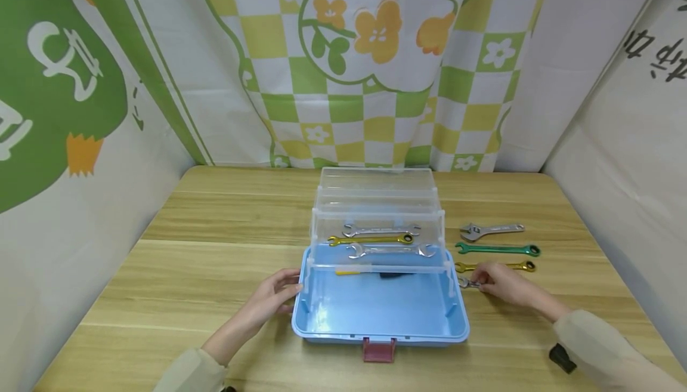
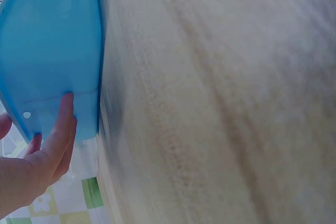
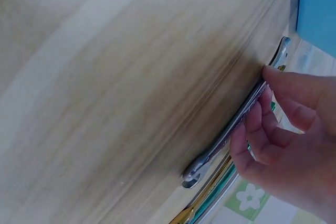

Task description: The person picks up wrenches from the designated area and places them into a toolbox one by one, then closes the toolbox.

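Observation:
A light blue toolbox stands with its clear upper tray section raised. My left hand rests against the box's left side, its fingers fairly straight on the outer wall and the thumb near the rim. To the right of the box, my right hand pinches a silver open-end wrench between thumb and fingers, close over the table. Just behind that hand lies a gold wrench, then a green wrench and a silver adjustable wrench.
The clear tray bears a silver wrench, a gold wrench and a larger silver wrench. Beneath it, a yellow piece and a black piece show. A pink latch hangs at the front. Printed curtains surround the wooden table.

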The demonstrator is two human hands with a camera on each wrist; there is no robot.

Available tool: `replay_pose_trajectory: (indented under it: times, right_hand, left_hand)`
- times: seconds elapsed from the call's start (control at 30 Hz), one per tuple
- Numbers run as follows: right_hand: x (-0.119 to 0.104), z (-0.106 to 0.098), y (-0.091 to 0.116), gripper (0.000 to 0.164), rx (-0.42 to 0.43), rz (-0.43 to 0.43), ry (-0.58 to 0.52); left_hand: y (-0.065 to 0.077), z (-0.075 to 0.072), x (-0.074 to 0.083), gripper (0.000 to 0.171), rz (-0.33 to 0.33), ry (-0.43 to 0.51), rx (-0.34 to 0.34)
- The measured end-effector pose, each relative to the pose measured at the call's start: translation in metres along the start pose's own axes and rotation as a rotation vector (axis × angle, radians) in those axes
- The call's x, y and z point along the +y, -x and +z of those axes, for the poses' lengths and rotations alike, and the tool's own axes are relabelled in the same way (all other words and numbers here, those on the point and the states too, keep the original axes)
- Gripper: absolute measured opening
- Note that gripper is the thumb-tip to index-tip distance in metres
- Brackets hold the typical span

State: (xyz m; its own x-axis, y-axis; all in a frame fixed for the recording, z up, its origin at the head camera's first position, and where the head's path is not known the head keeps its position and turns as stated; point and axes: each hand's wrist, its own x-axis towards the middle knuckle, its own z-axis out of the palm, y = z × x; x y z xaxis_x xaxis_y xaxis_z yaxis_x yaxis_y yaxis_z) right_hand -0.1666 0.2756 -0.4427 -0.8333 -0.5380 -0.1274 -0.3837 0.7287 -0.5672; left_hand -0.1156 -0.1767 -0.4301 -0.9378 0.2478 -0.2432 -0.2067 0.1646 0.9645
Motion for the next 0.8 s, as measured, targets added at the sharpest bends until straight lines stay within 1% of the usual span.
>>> replay_pose_trajectory:
  times: [0.1, 0.27, 0.43, 0.6, 0.8]
  right_hand:
    - [0.002, 0.001, -0.001, 0.012, -0.027, -0.016, 0.006]
    - [0.005, 0.001, -0.002, 0.013, -0.039, -0.036, 0.017]
    - [0.008, 0.0, -0.002, 0.013, -0.056, -0.041, -0.031]
    - [0.01, -0.004, -0.001, 0.012, -0.08, -0.029, -0.095]
    - [0.011, -0.008, 0.0, 0.014, -0.096, -0.027, -0.125]
  left_hand:
    - [0.0, 0.0, 0.0, 0.05, -0.001, -0.008, 0.01]
    - [0.0, 0.0, 0.0, 0.05, -0.002, -0.013, 0.015]
    - [-0.001, 0.0, 0.0, 0.051, -0.005, -0.016, 0.021]
    - [0.0, 0.0, 0.0, 0.051, 0.0, -0.013, 0.011]
    - [0.0, 0.0, 0.0, 0.051, -0.001, -0.004, 0.005]
